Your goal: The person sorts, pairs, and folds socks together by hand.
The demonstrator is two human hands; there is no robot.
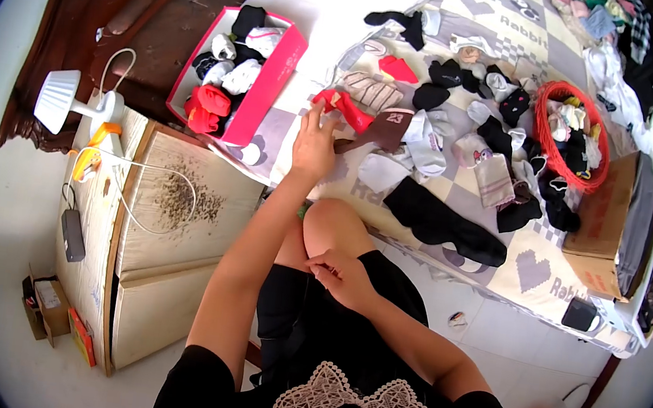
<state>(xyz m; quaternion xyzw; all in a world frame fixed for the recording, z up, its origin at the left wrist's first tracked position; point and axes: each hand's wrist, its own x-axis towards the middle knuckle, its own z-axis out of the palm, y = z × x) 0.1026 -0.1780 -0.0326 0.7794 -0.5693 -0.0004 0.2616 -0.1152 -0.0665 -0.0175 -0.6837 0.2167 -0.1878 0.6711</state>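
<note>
My left hand (314,144) reaches over the bed at the near end of a bright red sock (346,111), its fingers apart and its fingertips at the cloth. Beside the red sock lie a brown sock marked 23 (388,130) and a striped sock (371,91). My right hand (343,278) rests over my lap, fingers loosely curled together, with nothing visible in it. A pink-rimmed box (264,98) at the left edge of the bed holds rolled socks in black, white and red. Long black socks (445,221) lie near the bed's front edge.
Many loose socks are spread over the patterned bed (526,269). At the right are a red basket (543,133) with socks, a cardboard box (601,225) and piled clothes (630,86). A wooden cabinet (165,254) with a white lamp (58,100) and cables stands left.
</note>
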